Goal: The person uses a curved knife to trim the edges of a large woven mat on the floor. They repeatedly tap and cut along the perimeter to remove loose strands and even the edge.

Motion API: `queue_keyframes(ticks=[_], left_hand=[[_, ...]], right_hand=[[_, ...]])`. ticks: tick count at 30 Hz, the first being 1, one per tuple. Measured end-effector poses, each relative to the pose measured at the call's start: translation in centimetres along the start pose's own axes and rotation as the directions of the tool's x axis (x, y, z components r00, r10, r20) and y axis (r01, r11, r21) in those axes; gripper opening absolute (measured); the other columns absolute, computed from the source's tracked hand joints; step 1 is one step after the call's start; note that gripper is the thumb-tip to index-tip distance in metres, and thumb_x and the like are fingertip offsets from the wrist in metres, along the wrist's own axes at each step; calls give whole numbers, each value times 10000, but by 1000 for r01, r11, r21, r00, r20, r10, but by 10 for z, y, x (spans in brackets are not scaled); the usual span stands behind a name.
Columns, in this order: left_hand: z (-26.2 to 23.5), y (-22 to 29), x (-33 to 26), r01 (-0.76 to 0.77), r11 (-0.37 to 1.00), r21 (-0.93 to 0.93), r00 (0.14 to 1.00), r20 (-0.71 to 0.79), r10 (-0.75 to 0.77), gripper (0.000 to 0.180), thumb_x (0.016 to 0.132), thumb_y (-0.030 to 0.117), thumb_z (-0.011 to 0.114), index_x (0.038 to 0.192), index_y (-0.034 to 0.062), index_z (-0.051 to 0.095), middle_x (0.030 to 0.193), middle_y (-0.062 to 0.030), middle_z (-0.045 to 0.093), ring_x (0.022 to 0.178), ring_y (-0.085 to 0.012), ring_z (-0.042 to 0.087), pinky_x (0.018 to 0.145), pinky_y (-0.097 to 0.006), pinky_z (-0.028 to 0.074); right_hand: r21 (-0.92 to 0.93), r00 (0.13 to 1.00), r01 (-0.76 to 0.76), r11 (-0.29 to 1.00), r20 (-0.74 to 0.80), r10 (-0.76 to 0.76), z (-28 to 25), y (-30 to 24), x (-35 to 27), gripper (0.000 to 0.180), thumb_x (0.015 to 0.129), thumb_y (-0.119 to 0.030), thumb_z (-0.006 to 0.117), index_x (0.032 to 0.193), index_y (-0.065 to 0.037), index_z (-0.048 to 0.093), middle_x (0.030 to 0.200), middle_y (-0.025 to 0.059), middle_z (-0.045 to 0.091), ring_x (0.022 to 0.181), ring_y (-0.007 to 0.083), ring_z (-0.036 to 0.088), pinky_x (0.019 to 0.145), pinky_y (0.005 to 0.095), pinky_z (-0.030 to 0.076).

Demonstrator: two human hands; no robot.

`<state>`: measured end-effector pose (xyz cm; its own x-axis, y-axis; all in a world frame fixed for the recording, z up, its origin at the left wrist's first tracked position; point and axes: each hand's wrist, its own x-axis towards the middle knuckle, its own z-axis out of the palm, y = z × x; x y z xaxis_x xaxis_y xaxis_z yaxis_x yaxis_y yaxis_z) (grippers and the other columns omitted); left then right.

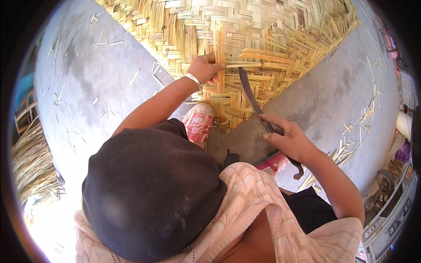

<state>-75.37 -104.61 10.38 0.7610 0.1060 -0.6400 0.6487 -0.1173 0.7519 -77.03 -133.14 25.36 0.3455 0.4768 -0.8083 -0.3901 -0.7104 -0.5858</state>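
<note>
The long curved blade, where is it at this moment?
In the head view the curved blade is right of centre, gripped by the right hand. Its tip lies on the woven bamboo mat, beside the left hand.
</note>
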Motion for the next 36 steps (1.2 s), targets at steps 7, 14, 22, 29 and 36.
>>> queue_keyframes(ticks=[7,14,22,29,36], left_hand=[[5,-11,-7,-75,994,-83,995,-66,69,216,866,227,713,869,16,666,628,-31,621,525,-88,595,459,-229,474],[1,-17,-27,-166,968,-187,985,-81,153,205,876,198,717,818,11,655,620,-15,595,503,-67,532,438,-232,418],[-9,-14,-14,-58,960,-272,996,56,76,247,898,274,697,814,45,655,660,-12,629,552,-67,560,495,-225,452],[-13,-17,-8,-9,959,-283,991,125,47,241,906,278,686,810,59,655,658,-12,629,559,-67,566,513,-203,455],[-7,-10,-11,-84,990,-111,996,7,85,250,913,238,670,779,31,629,631,-28,629,544,-73,596,471,-218,468]], right_hand=[[-81,999,27,996,41,-24,13,-13,-6,535,887,-129,606,1399,-42,480,1003,65,652,881,86,562,806,263,470],[-296,986,95,950,-102,-131,14,-9,48,537,844,-196,634,1343,-22,534,956,118,685,830,157,612,800,291,491],[-391,975,109,914,-140,-175,26,-17,51,560,832,-220,632,1337,-4,522,1061,223,684,929,298,680,820,347,511],[-64,1000,0,998,6,0,15,-26,33,552,840,-194,608,1349,-4,512,826,132,672,708,209,623,699,329,497],[-303,991,41,952,-111,-78,17,-29,45,555,820,-256,617,1328,-42,548,914,180,676,824,256,654,771,353,508]])
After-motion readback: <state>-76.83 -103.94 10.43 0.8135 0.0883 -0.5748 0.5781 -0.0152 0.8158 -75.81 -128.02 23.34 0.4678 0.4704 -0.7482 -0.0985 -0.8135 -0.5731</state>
